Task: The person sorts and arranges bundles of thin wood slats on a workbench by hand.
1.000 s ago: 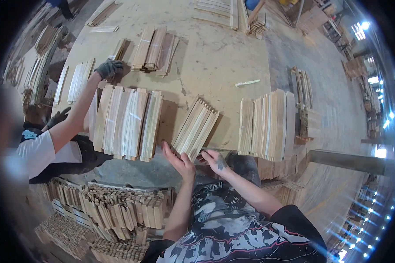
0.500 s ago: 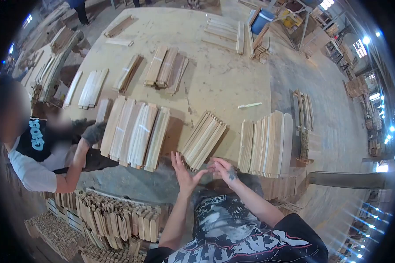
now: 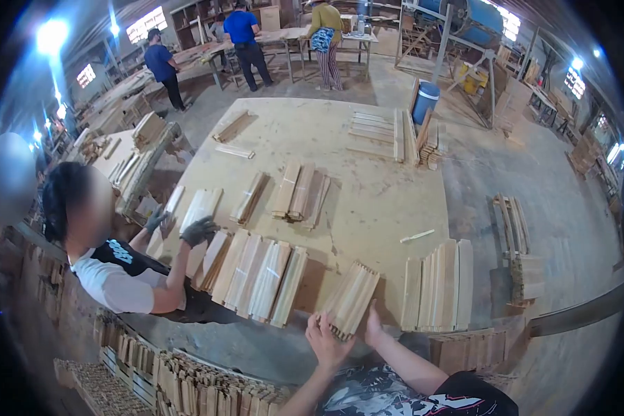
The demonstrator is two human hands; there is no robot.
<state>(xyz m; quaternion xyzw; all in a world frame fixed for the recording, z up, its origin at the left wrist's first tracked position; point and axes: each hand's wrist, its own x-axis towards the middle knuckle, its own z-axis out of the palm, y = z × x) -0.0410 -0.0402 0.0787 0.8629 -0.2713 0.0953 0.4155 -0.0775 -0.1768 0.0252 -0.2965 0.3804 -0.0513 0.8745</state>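
Observation:
A bundle of wooden slats [image 3: 356, 295] lies at the near edge of the table, between my two hands. My left hand [image 3: 328, 341] presses its curled fingers on the near left end of the bundle. Along the right side, my right hand [image 3: 374, 326] grips the slats, its fingers partly hidden behind them. To the left stands a wide row of slats [image 3: 260, 274] side by side. Another row [image 3: 438, 284] is to the right of my right hand. A thin pale strip [image 3: 417, 236] lies beyond it.
A co-worker's gloved hand [image 3: 200, 231] touches slats at the table's left side. Smaller slat stacks [image 3: 295, 188] lie farther back on the pale tabletop [image 3: 367, 208]. A blue drum [image 3: 425, 102] stands beyond the far right corner. Stacked slats [image 3: 201, 385] fill the floor at lower left.
My hands, apart from the slats before, now hold the bundle at its near end and right side. The view has tilted up, showing people at the back. The co-worker's hands have moved farther along the table.

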